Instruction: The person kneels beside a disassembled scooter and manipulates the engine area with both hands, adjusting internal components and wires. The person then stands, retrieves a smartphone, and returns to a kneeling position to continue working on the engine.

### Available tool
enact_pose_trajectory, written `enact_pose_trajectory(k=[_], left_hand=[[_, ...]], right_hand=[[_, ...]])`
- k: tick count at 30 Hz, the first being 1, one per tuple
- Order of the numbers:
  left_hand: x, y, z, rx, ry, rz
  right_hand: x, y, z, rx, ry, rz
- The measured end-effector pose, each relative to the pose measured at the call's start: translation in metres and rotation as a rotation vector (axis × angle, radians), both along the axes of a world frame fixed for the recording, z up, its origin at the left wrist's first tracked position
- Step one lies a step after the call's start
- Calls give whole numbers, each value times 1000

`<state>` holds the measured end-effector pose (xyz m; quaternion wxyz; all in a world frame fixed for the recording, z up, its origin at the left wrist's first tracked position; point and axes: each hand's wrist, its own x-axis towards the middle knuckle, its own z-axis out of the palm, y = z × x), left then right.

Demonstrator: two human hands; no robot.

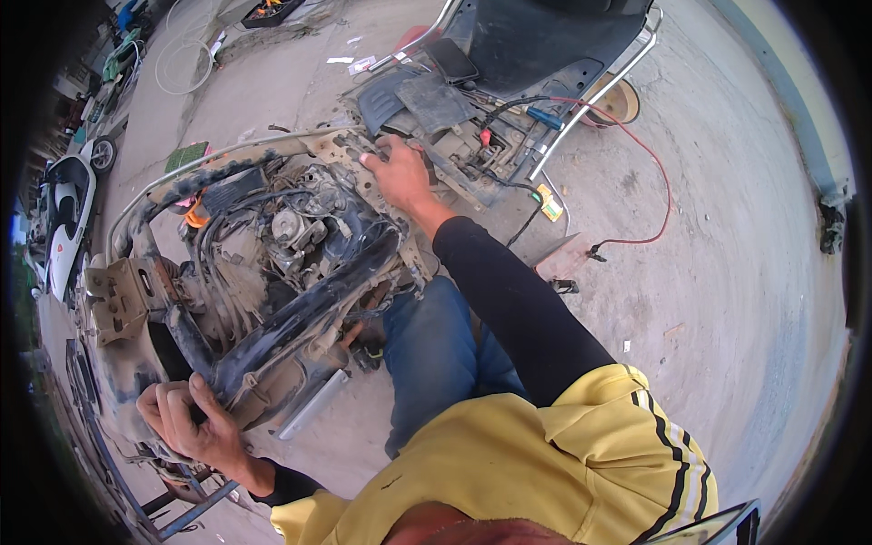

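Note:
A stripped scooter frame (300,313), dusty and black with bare tubes, stands in front of me and to the left. Its engine (300,227) lies exposed between the tubes, among hoses and wires. My right hand (400,174) rests on the frame's perforated metal plate (350,150), thumb and fingers bent around it. At the lower left, my left hand (191,422) is closed beside the near end of the frame, fingers curled. What lies inside those fingers is hidden. A tan metal bracket (118,300) sits beyond that hand.
A chair (554,45) with metal tubes stands at the back, tools and dark panels beside it. A red cable (668,182) loops over the floor to the right. Another scooter (68,209) is parked at the far left. A round container (616,100) sits near the chair.

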<state>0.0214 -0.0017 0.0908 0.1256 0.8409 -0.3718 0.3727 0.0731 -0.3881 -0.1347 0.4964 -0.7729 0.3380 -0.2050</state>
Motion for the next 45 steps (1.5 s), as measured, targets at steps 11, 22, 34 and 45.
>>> enact_pose_trajectory(k=[11, 22, 34, 45], left_hand=[[1, 19, -3, 87, -35, 47], [3, 21, -4, 74, -58, 29], [-3, 6, 5, 31, 2, 10], [-5, 5, 6, 0, -21, 25]], right_hand=[[-4, 4, 7, 29, 9, 18], [-11, 9, 6, 88, -17, 37], [-4, 1, 12, 55, 24, 50], [-4, 5, 8, 0, 36, 16]])
